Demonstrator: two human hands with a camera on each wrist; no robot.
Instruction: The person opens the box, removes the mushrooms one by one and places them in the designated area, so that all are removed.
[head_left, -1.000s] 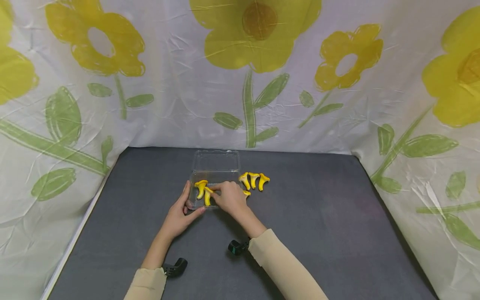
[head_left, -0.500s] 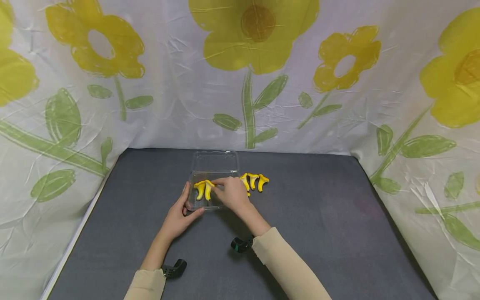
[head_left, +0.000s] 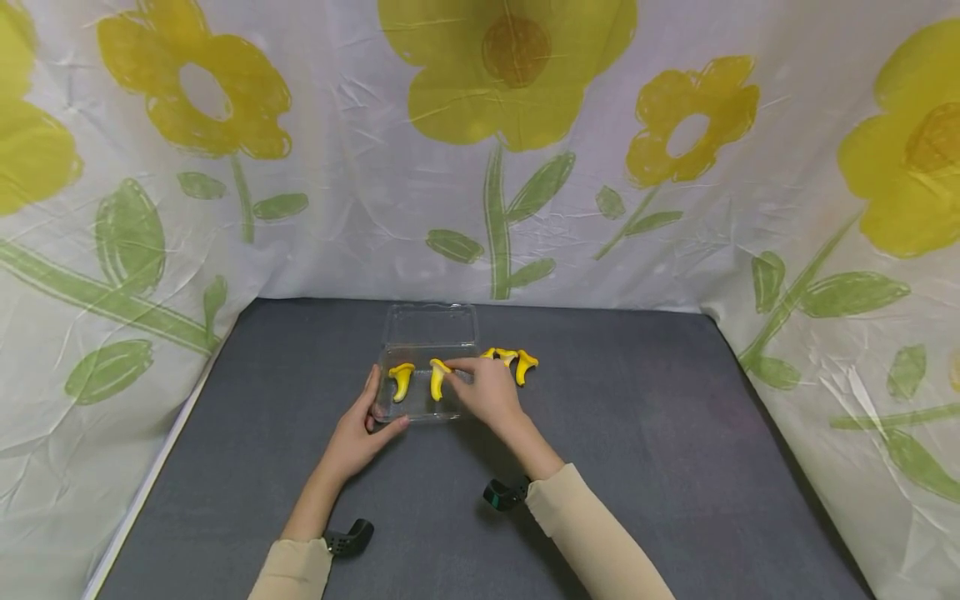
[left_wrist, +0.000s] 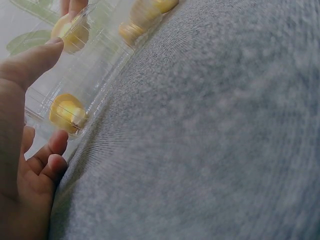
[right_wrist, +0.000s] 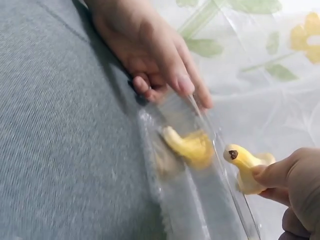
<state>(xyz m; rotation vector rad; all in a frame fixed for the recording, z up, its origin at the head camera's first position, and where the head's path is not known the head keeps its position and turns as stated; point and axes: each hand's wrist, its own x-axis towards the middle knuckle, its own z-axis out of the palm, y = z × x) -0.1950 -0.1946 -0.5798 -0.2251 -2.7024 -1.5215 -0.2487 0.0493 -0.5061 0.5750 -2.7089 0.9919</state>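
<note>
A clear plastic clamshell box lies on the table with its lid raised away from me. My left hand holds the box by its near left corner, thumb at the front rim and fingers along the left side. Inside the box rests one yellow chanterelle mushroom, also visible through the plastic in the left wrist view. Between thumb and fingers my right hand pinches another chanterelle by its cap. The right wrist view has this pinched chanterelle above the box's rim, its dark stem end toward the camera.
Just right of the box lie several loose chanterelles, partly hidden by my right hand. Dark grey cloth covers the table. A white curtain with printed yellow flowers stands behind and at both sides.
My right hand has lifted the chanterelle from beside the resting one and moved it rightward over the box. The left hand has stayed at the box's corner.
</note>
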